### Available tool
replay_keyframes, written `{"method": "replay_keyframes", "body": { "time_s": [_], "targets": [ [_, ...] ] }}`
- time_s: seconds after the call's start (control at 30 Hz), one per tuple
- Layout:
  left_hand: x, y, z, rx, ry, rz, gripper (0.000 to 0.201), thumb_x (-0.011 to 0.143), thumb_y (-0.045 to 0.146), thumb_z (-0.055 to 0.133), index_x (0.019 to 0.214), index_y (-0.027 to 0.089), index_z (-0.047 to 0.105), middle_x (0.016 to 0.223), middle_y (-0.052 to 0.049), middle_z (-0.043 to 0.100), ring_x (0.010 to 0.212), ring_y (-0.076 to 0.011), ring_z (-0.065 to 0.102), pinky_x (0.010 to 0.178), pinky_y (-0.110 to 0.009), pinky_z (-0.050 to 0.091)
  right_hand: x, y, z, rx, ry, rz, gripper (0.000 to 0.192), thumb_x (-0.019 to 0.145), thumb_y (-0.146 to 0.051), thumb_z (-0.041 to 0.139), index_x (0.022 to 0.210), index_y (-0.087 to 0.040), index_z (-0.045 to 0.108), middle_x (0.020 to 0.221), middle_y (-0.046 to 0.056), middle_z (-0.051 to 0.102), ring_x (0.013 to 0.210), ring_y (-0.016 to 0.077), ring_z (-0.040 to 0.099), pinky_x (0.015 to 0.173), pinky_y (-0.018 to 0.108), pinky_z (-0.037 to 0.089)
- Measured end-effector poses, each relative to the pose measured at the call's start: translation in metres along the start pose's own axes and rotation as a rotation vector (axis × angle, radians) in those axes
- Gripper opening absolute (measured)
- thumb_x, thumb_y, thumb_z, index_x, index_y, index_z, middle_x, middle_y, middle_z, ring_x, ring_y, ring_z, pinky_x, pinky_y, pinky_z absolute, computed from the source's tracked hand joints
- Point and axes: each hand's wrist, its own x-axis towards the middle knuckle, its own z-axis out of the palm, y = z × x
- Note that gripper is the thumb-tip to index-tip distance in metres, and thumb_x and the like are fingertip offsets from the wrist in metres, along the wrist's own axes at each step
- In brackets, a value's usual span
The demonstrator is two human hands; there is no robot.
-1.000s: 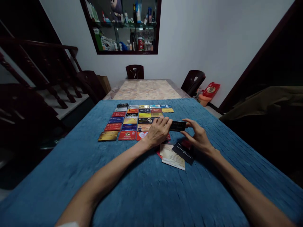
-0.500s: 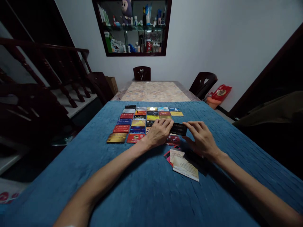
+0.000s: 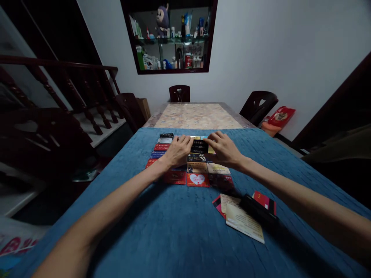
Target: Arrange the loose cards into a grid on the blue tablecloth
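A black card [image 3: 199, 146] with pale print is held between my two hands above the laid-out cards. Its left edge is pinched by my left hand [image 3: 180, 150], its right edge by my right hand [image 3: 224, 148]. Below and around it, cards lie in rows, among them a red card with a white heart [image 3: 198, 179], an orange-tan card [image 3: 197, 167] and a dark red card [image 3: 222, 180]. My left hand and forearm cover part of the left rows. Nearer me is a loose pile with a cream card [image 3: 243, 221], a red card [image 3: 265, 201] and a black oblong item [image 3: 259, 208].
A blue cloth [image 3: 162, 231] covers the near part of the table; a patterned tabletop [image 3: 197, 115] shows beyond. Dark chairs [image 3: 256, 106] stand around it. A red bag [image 3: 281, 116] sits at the right, a stair railing [image 3: 72, 83] at the left.
Both hands have moved the black card farther away from me and to the left, over the upper rows. The red card in the loose pile is uncovered. The view has shifted slightly.
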Motion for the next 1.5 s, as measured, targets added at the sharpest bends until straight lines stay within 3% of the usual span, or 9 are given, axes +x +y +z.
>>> {"method": "replay_keyframes", "body": {
  "time_s": [0.17, 0.47, 0.63, 1.1, 1.5],
  "targets": [
    [-0.004, -0.038, 0.006, 0.006, -0.042, -0.064, 0.044, 0.083, 0.015, 0.056, 0.126, 0.008, 0.053, 0.121, -0.021, 0.06, 0.109, -0.0326, 0.053, 0.086, -0.042, 0.042, 0.045, -0.001, 0.019, 0.029, -0.041, -0.028, 0.036, 0.082, -0.032, 0.066, 0.114, -0.015, 0.065, 0.109, 0.017, 0.061, 0.098, 0.0306, 0.047, 0.079, 0.04, 0.04],
    [-0.006, -0.109, 0.026, -0.157, -0.1, -0.152, 0.05, 0.079, 0.013, 0.063, 0.128, 0.013, 0.053, 0.127, -0.015, 0.058, 0.113, -0.0281, 0.056, 0.093, -0.039, 0.049, 0.109, -0.004, 0.058, 0.16, -0.111, 0.01, 0.049, 0.083, -0.028, 0.067, 0.127, -0.012, 0.058, 0.114, 0.016, 0.061, 0.101, 0.0297, 0.05, 0.088, 0.04, 0.042],
    [-0.003, -0.137, 0.041, -0.227, -0.14, -0.2, 0.048, 0.078, 0.012, 0.062, 0.125, 0.013, 0.056, 0.121, -0.013, 0.062, 0.11, -0.0276, 0.059, 0.096, -0.039, 0.05, 0.137, -0.004, 0.078, 0.242, -0.149, 0.056, 0.043, 0.083, -0.026, 0.068, 0.123, -0.014, 0.064, 0.117, 0.015, 0.063, 0.107, 0.0289, 0.052, 0.092, 0.038, 0.042],
    [0.006, -0.186, 0.093, -0.268, -0.284, -0.3, 0.047, 0.077, 0.014, 0.056, 0.123, 0.016, 0.063, 0.12, -0.011, 0.067, 0.11, -0.0273, 0.062, 0.1, -0.037, 0.049, 0.186, 0.006, 0.159, 0.323, -0.246, 0.134, 0.041, 0.083, -0.026, 0.066, 0.122, -0.018, 0.07, 0.119, 0.013, 0.069, 0.113, 0.0283, 0.056, 0.097, 0.035, 0.039],
    [0.017, -0.206, 0.129, -0.34, -0.364, -0.351, 0.046, 0.074, 0.013, 0.056, 0.119, 0.018, 0.067, 0.116, -0.006, 0.071, 0.112, -0.0248, 0.063, 0.1, -0.032, 0.049, 0.201, 0.019, 0.202, 0.325, -0.388, 0.2, 0.042, 0.086, -0.03, 0.061, 0.127, -0.022, 0.067, 0.12, 0.011, 0.071, 0.114, 0.0284, 0.057, 0.1, 0.037, 0.039]
  ]
}}
